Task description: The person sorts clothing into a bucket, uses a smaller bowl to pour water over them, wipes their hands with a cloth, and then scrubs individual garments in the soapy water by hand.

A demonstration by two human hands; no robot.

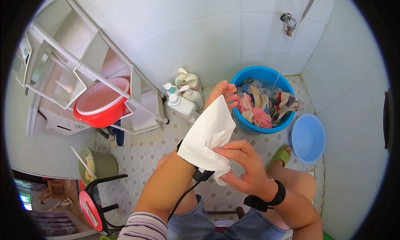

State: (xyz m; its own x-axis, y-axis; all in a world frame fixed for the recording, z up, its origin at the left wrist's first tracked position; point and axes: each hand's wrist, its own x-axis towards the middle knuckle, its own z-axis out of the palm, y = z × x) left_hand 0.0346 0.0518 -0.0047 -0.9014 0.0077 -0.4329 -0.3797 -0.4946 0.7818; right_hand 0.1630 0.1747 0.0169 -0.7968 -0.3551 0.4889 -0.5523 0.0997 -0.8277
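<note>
A white paper tissue lies draped across my left palm and wrist. My left hand extends forward beyond it, the fingertips showing loosely curled beside the rim of a blue bucket. The tissue hides most of that palm. Between the thumb and fingers of my right hand, a crumpled lower corner of the tissue is pinched. Black bands with small devices sit on both wrists; the right one is in plain view. Wet clothes fill the bucket, and a thin stream of water falls into it.
A metal tap is on the tiled wall. Right of the bucket stands a light-blue basin. Several pump bottles stand by the wall. A white rack at left holds a red basin; below are a green bin and chair.
</note>
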